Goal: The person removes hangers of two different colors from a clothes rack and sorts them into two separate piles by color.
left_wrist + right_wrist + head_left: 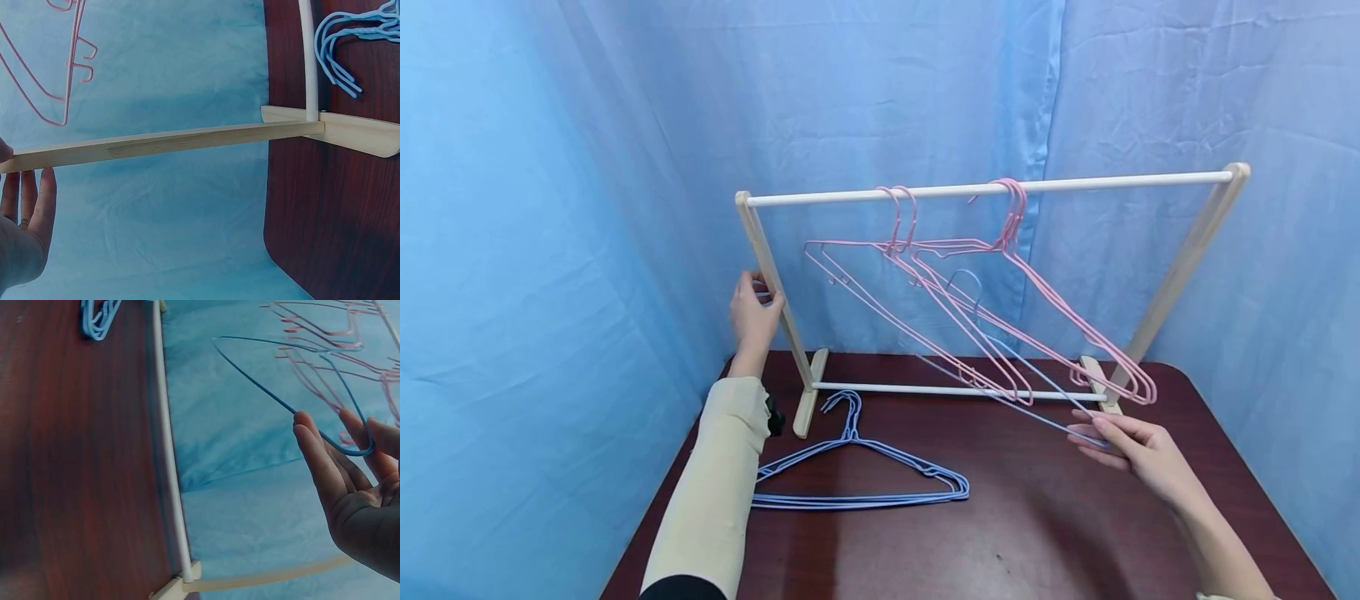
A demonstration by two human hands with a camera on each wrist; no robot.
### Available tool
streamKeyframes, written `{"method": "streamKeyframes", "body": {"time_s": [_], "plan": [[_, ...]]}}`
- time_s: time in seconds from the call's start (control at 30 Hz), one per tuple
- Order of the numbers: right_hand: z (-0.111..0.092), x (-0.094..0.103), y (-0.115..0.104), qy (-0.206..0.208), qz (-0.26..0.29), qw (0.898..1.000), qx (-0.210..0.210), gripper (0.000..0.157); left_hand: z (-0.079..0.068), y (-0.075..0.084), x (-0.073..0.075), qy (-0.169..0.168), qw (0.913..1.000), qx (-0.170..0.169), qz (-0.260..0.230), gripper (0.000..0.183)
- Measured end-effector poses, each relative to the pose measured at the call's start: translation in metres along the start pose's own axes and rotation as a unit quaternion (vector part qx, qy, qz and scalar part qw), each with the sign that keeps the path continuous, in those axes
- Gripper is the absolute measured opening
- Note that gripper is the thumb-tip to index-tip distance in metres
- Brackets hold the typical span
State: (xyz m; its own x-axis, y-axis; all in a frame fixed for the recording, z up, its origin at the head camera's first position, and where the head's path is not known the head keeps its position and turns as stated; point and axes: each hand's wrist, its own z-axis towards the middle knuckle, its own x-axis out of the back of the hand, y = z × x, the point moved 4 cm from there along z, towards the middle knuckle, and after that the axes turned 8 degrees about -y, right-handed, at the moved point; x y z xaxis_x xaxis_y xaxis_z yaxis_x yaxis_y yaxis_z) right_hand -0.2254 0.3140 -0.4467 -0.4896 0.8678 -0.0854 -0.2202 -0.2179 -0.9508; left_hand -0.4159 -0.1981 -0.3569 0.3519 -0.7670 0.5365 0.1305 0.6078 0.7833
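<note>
Gripping the left upright [793,342] of the rack, our left hand [754,321] sits at nine o'clock from the middle of the head view, its thumb on one side of the wood and its fingers on the other. Our right hand [1142,458], at four o'clock, pinches one end of a thin blue hanger [262,386] between thumb and fingers. From there the hanger slants away towards ten o'clock, its hook below the white top rod [1120,182] and clear of it. Its far part lies among the lower wires of pink hangers in our sight; whether it touches them we cannot tell.

Two pink hangers [913,221] hang from the rod at twelve o'clock, and we see a tight cluster of pink hangers [1017,208] at two o'clock. The white lower rod [887,388] runs between the feet of the rack. At six o'clock, a stack of blue hangers [852,425] lies on the dark red-brown table [1000,542], hooks pointing towards twelve; our left sleeve [711,467] covers one end of it. Blue curtains [587,208] surround us on the nine, twelve and three o'clock sides.
</note>
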Motion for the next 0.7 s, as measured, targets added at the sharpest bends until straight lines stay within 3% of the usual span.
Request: {"method": "streamKeyframes", "body": {"time_s": [0.27,0.7], "plan": [[0.002,-0.006,0.025,-0.011,-0.044,0.998,-0.049,0.038,0.0,0.0,0.0,0.003,1.0,-0.002,-0.003,0.034],[0.01,-0.022,0.04,-0.067,0.057,0.995,-0.046,0.046,-0.001,-0.001,-0.001,0.008,0.9999,-0.007,0.006,0.033]]}}
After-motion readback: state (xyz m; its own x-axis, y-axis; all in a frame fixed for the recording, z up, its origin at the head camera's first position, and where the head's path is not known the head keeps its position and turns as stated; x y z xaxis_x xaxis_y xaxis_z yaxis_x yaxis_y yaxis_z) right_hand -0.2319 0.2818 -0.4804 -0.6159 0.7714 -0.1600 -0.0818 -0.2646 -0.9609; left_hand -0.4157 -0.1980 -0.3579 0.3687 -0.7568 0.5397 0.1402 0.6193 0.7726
